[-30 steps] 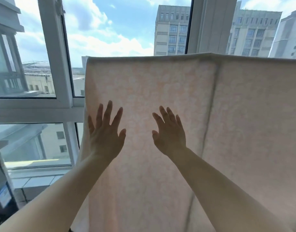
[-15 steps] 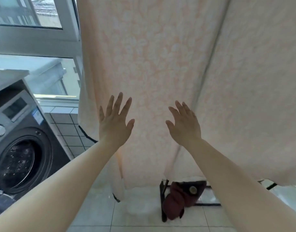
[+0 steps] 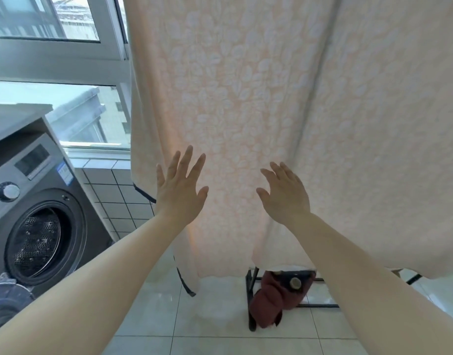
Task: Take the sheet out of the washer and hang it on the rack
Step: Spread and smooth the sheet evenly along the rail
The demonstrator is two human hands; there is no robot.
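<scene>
Left hand point(image 3: 179, 193) was raised flat, fingers straight and spread, holding nothing; right hand point(image 3: 286, 196) the same, fingers slightly relaxed. Both were up against the sheet point(image 3: 245, 98); actual contact could not be told. Sheet was pale peach with a white leaf pattern, hung from above the top of view, draped in 2 panels with a vertical fold line between them, right of the right hand. Its lower edge hung just above the floor point(image 3: 220, 329) tiles. Rack point(image 3: 252, 290): only black lower legs and a floor bar showed under the sheet. Dark red cloth item point(image 3: 276, 301) lay against the rack base. Washer point(image 3: 35, 213) stood at left, door point(image 3: 5, 298) open, drum visible. Window point(image 3: 53, 60) sat behind washer, tiled ledge point(image 3: 112, 190) below it.
</scene>
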